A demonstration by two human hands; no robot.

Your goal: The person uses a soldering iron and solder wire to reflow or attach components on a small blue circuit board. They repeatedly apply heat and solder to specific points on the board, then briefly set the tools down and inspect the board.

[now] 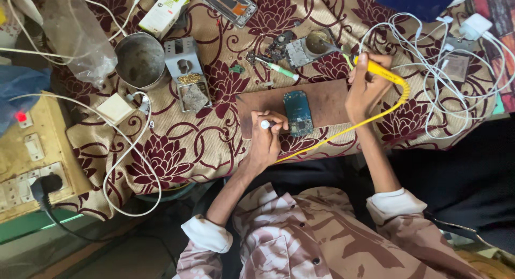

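Circuit board: a small blue-green rectangular phone circuit board (299,113) is laid upright on a flat brown wooden work board (327,99), near its front edge, in the middle of the scene.
Left hand: the left hand (266,139) is curled shut around a thin white-tipped tool (265,124), whose tip is kept just beside the left edge of the circuit board; the wrist is rested on the cloth at the near edge of the work board.
Right hand: the right hand (365,88) is closed around a yellow soldering iron handle (382,71), held over the right end of the work board; the tip is pointed away toward the far side, apart from the circuit board.
Cable: a yellow cable (343,131) is run from the handle down and leftward across the near right corner of the work board, passing just near the circuit board.
Surface: everything is laid on a beige cloth with dark red flower print (177,150).
Far side: a green-handled screwdriver (281,70) and a dismantled grey phone frame (306,48) are seen just beyond the work board.
Left side: a round grey metal bowl (139,59) and a small grey metal holder with golden wire wool (188,78) are placed well apart from the hands.
Right side: a tangle of white charger cables (445,75) is spread near the right hand.
Far left: a yellowed wooden switch board with a red light (32,150) is seen.
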